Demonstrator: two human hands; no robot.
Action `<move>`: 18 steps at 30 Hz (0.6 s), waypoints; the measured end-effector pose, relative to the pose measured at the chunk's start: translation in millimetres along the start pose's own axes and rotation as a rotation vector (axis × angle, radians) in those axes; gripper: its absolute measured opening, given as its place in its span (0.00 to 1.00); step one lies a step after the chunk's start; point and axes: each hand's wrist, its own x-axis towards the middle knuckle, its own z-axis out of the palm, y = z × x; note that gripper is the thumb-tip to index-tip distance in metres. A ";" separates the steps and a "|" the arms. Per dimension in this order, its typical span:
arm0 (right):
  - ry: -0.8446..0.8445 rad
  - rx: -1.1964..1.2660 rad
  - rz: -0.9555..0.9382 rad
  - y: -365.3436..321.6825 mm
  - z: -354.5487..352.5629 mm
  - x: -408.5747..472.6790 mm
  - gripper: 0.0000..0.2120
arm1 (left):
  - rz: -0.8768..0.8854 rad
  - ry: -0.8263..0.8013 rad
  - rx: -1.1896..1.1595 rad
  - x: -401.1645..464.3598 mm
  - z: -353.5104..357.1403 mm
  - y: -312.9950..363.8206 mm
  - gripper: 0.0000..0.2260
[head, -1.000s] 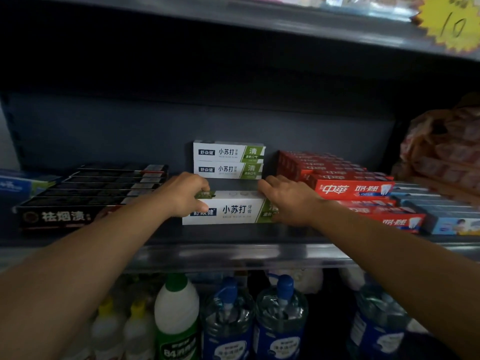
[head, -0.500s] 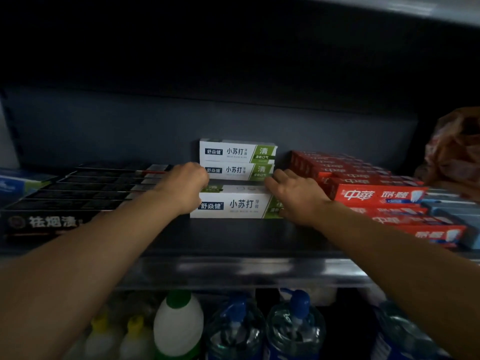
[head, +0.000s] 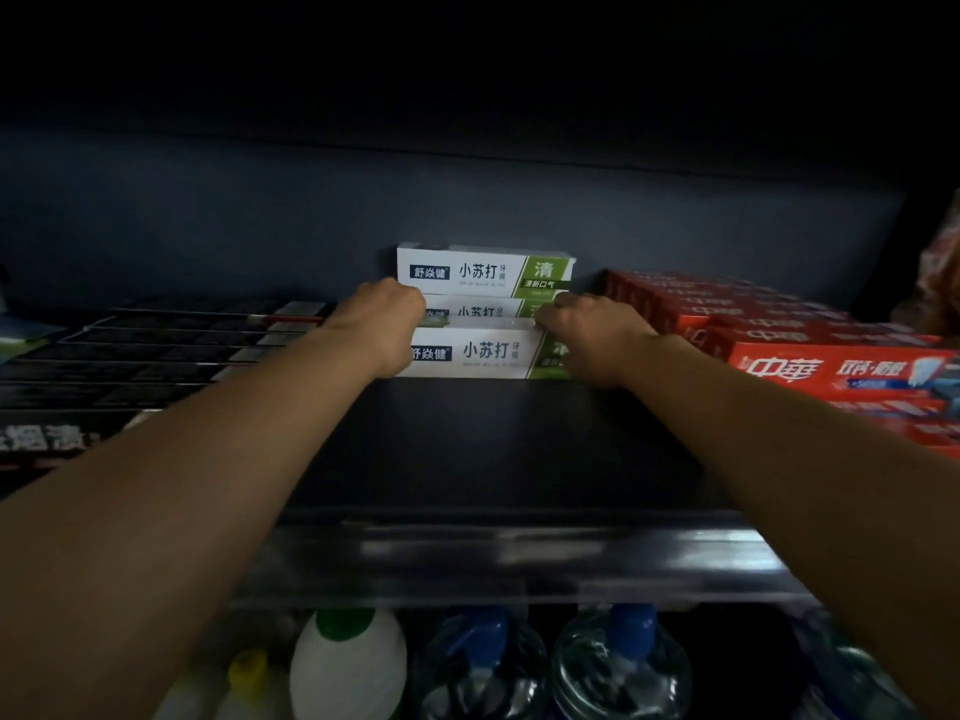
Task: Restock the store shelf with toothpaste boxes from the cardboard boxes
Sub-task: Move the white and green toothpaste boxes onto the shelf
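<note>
A white-and-green toothpaste box lies flat deep on the dark shelf, just in front of a stack of two matching boxes at the back wall. My left hand is curled over the front box's left end. My right hand is curled over its right end and hides part of the green panel. Both arms reach far into the shelf. No cardboard box is in view.
Rows of black toothpaste boxes fill the shelf's left side and red toothpaste boxes the right. The shelf's front rail runs across below my arms. Under it stand a white bottle and clear blue-capped bottles.
Both hands have pushed the front white-and-green box backward until it sits close against the stack of two. My head has moved nearer and lower.
</note>
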 end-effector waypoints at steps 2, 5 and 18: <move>-0.025 0.026 0.008 3.8 2.9 6.4 0.27 | -0.007 -0.046 -0.023 6.1 3.3 -0.9 0.13; -0.062 0.068 0.034 9.0 6.2 15.7 0.27 | -0.013 -0.099 -0.073 17.3 9.2 -2.1 0.15; -0.118 0.129 0.046 26.3 21.3 44.1 0.32 | -0.039 -0.182 -0.131 49.3 26.2 -6.0 0.17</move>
